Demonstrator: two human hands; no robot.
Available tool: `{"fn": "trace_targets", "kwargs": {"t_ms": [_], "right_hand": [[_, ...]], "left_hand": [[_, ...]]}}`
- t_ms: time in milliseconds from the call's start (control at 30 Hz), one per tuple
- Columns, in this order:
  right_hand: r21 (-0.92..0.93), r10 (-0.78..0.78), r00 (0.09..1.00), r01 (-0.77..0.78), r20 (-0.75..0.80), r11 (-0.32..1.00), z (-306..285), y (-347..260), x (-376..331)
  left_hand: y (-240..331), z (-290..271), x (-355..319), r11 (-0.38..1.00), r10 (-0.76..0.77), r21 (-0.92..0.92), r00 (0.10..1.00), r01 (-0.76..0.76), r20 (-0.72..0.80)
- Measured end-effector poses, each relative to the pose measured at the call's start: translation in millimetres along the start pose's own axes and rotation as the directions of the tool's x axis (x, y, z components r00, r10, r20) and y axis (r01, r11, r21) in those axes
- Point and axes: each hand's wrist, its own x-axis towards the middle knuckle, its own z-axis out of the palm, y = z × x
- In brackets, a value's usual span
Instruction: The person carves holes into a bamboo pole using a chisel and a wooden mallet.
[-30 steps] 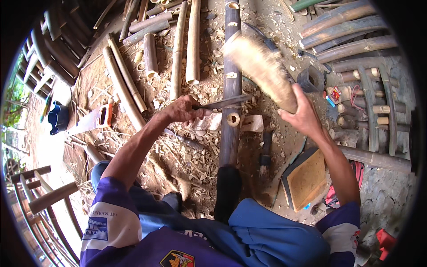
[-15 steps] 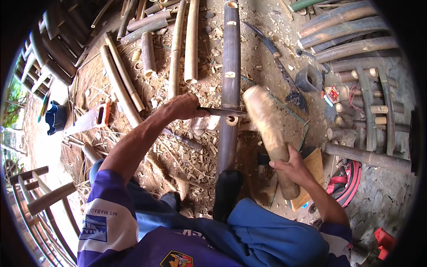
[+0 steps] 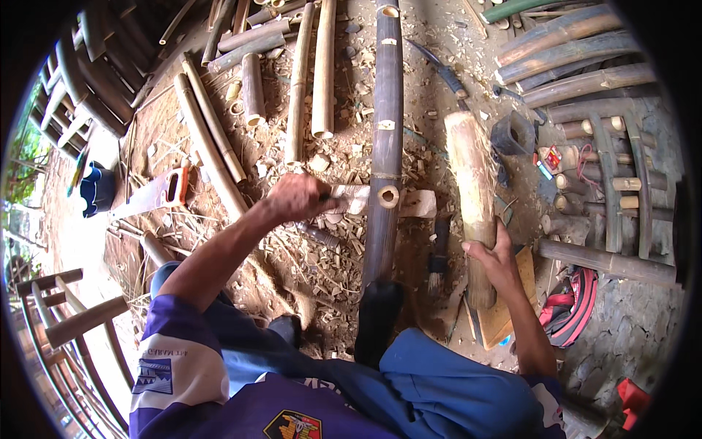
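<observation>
A long dark bamboo pole [image 3: 386, 146] runs away from me between my legs, with several cut holes along its top. The nearest hole [image 3: 387, 196] shows a pale rim, just past a node. My left hand [image 3: 298, 197] is closed in a fist left of this hole, around a dark-bladed knife [image 3: 338, 203] that is mostly hidden and blurred. On the right, my right hand [image 3: 495, 252] grips the lower part of a thick wooden club [image 3: 470, 175], held upright with a frayed, pale face. A pale wood block [image 3: 419, 204] lies crosswise under the pole.
My dark-covered foot [image 3: 379, 314] rests by the pole's near end. Chips litter the ground. A handsaw [image 3: 157, 194] lies left, bamboo lengths [image 3: 324, 73] beyond. Rightward are a brush [image 3: 437, 256], a square container [image 3: 514, 132], a red-black bag [image 3: 570, 307] and stacked bamboo [image 3: 578, 44].
The knife has come off the pole, uncovering the hole, as my left hand drew left and slightly nearer. My right hand has moved the club rightward, away from the pole.
</observation>
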Motion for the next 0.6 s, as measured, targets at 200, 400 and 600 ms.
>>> {"fn": "trace_targets", "kwargs": {"t_ms": [200,400,600], "right_hand": [[-0.328,-0.144,0.981,0.181,0.132,0.927,30.7,-20.2,14.0],[-0.446,0.022,0.992,0.036,0.125,0.894,34.8,-5.6,26.6],[-0.605,-0.317,0.855,0.005,-0.41,0.796,2.0,156.1,48.1]], "left_hand": [[-22.6,-13.8,21.7,0.989,-0.089,-0.108,0.989,0.101,0.117],[-2.3,-0.3,-13.7,0.96,-0.277,-0.016,0.941,0.279,-0.195],[-39.2,7.8,2.6,0.606,-0.792,-0.461,0.436,0.648,-0.427]]}}
